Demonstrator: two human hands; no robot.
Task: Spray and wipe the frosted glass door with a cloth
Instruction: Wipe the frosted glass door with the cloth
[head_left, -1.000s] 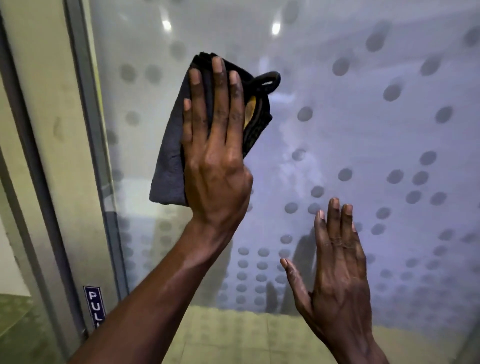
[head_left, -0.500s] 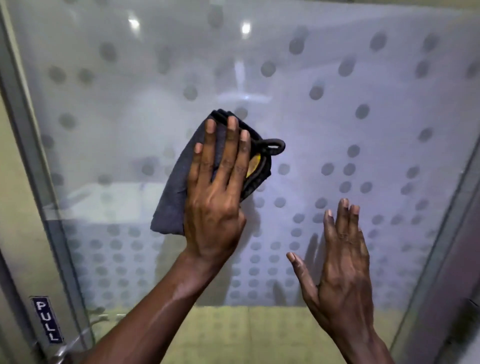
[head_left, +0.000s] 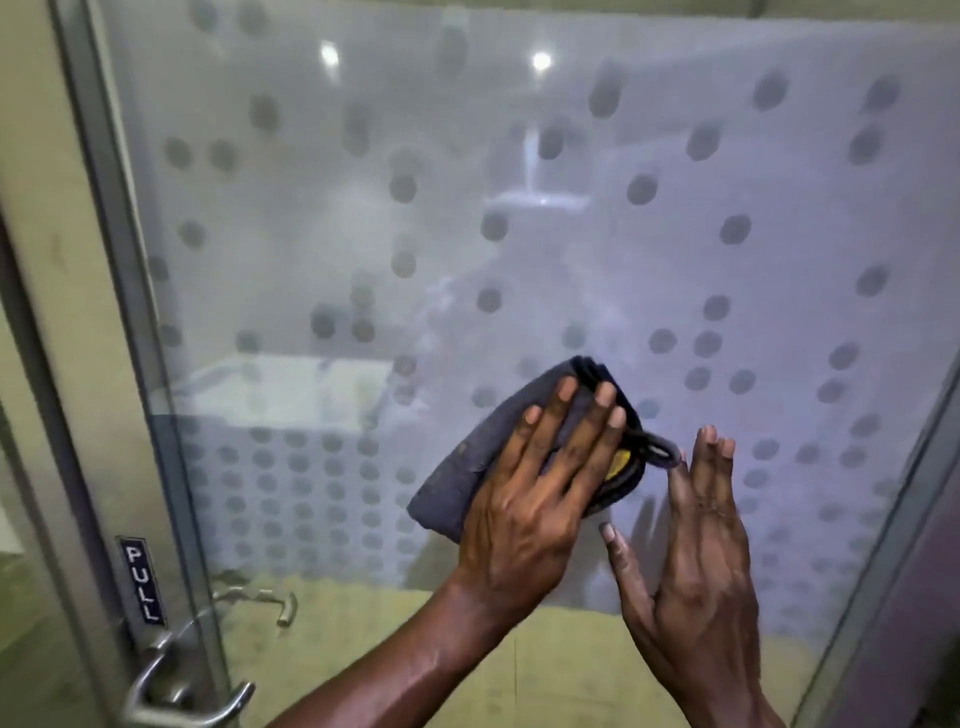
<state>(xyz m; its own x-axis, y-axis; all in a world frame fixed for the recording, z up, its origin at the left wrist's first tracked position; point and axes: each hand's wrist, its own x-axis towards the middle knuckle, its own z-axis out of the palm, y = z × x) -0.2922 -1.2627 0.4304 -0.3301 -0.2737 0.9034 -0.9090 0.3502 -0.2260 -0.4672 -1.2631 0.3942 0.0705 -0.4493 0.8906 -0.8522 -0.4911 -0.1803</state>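
Note:
The frosted glass door (head_left: 519, 234) with its grey dot pattern fills the view. A folded dark grey cloth (head_left: 467, 467) with a black loop and a yellow patch at its right end lies flat against the lower middle of the glass. My left hand (head_left: 535, 493) presses the cloth to the glass with spread fingers. My right hand (head_left: 696, 545) rests flat on the glass just right of the cloth, holding nothing, its fingertips almost touching the cloth's loop. No spray bottle is in view.
A metal door frame (head_left: 119, 312) runs down the left side with a blue PULL label (head_left: 143, 582) and a silver lever handle (head_left: 182, 696) below it. Another frame edge (head_left: 893, 545) slants along the right. Tiled floor shows through the clear bottom strip.
My left hand has slid the cloth down and to the right across the glass, close to my right hand. My right hand has stayed flat on the glass.

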